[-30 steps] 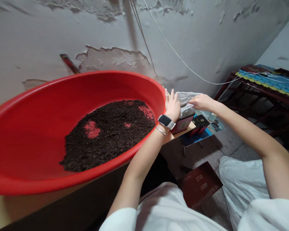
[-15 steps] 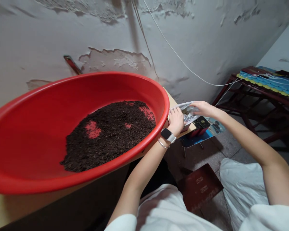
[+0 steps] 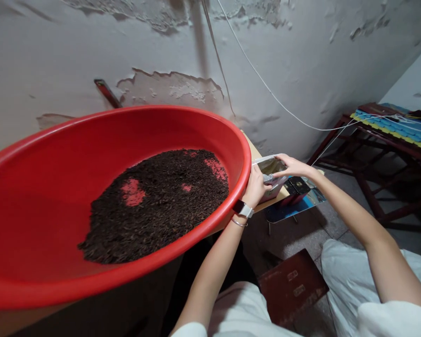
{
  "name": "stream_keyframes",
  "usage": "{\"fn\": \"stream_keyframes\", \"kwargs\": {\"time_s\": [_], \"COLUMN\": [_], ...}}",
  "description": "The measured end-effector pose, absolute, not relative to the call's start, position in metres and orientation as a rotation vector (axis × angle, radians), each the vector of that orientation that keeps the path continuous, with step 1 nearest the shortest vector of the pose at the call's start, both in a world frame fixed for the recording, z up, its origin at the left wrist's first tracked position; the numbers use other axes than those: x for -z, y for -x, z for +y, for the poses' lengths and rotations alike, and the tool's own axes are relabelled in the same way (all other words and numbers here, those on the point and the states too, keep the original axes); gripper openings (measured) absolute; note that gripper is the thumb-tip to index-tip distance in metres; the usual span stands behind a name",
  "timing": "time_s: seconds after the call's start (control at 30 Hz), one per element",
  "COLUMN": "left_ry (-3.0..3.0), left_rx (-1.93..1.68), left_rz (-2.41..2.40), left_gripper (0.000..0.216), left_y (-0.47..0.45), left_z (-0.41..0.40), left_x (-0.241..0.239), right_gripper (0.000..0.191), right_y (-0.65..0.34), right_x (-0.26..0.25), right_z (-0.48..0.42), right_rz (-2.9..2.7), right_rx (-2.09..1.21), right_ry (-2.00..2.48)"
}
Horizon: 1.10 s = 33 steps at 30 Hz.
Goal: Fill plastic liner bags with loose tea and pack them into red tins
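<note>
Just beyond the right end of a large red plastic basin (image 3: 49,187), both hands are at a clear plastic bag (image 3: 269,179) with its mouth spread open. My left hand (image 3: 255,186), wearing a watch and bracelet, grips the near left edge of the bag beside the basin rim. Curled over the far right edge is my right hand (image 3: 290,166), thumb toward the opening. The bag seems to sit in a small box whose lower part is mostly hidden. Dark dry shreds (image 3: 154,206), like loose tea, lie spread over the basin floor, with red patches showing through.
The basin rests on a wooden table (image 3: 250,145) against a peeling wall. Dark boxes (image 3: 296,186) stand on a low blue table (image 3: 284,211). A dark red stool (image 3: 294,285) is below. White cables hang toward a rack (image 3: 372,140) at right.
The bag's mouth is spread wider, and its inside shows more. My right hand's fingers have moved down over its edge. The view has shifted slightly.
</note>
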State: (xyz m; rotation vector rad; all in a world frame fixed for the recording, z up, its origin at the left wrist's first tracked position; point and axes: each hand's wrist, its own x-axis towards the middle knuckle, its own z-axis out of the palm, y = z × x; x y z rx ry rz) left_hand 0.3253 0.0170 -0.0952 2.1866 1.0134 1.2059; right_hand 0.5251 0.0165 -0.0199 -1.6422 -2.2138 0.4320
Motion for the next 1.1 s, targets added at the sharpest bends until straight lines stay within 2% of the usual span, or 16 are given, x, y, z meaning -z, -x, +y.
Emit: {"fn": "stream_keyframes", "kwargs": {"time_s": [0.13,0.27,0.47,0.8,0.97,1.1], "left_ry": [-2.102,-2.052,-1.898,-1.876,-1.856,-1.644], "left_rx": [-1.208,-1.245,-1.368,-1.674,-1.668,-1.631], "left_rz": [1.043,0.998,0.817,0.734,0.653,0.669], "left_gripper": [0.095,0.100,0.078,0.077,0.066,0.044], "left_y": [-0.332,-0.333,-0.327,-0.335,-0.327,-0.323], "left_z": [0.014,0.009,0.005,0.012,0.007,0.004], "left_x": [0.095,0.097,0.108,0.143,0.135,0.137], "right_gripper": [0.042,0.048,0.054,0.055,0.041,0.031], "right_y": [-0.517,-0.515,-0.512,-0.512,-0.514,-0.517], "right_x": [0.035,0.048,0.047,0.055,0.052,0.045], "right_z": [0.023,0.026,0.035,0.044,0.022,0.002], "right_rz": [-2.010,-1.771,-1.607,-1.493,-1.683,-1.923], "right_rx": [-0.300,-0.214,-0.233,-0.291,-0.110,0.063], "right_ry": [1.666,1.686,1.695,1.665,1.611,1.569]}}
